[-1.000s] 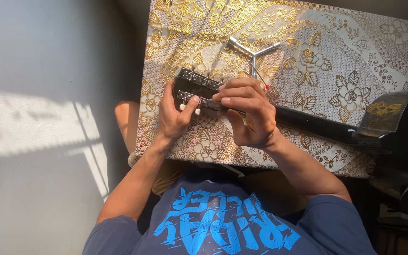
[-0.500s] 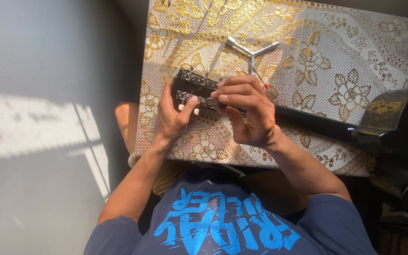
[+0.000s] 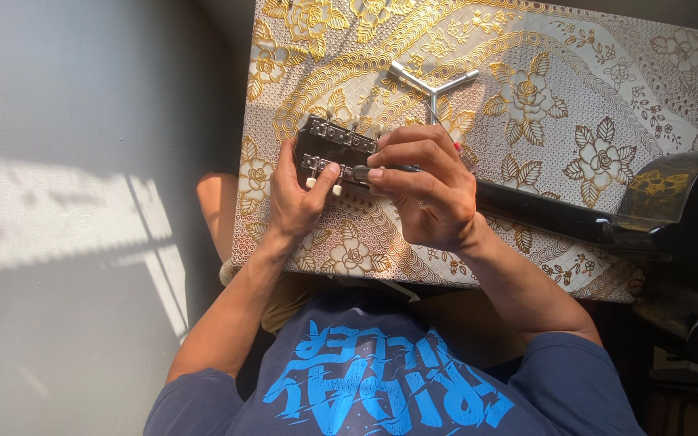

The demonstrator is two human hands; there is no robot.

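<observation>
A: Headstock (image 3: 329, 149) noted at the near left of the tabletop (image 3: 607, 97), gripped by the closed left hand (image 3: 296, 198); right hand (image 3: 430, 190) pinched shut on a screwdriver (image 3: 365, 172).

B: Slippage judged possible; tuners could be scratched. Y-shaped wrench (image 3: 434, 85) lies beyond the headstock, untouched.

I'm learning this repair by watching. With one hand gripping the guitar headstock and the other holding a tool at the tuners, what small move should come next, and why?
Probably a slow turn of the tool by the right hand: its tip already sits at a tuner on the black headstock, and the left hand braces that headstock on the table, thumb on the tuners.
</observation>
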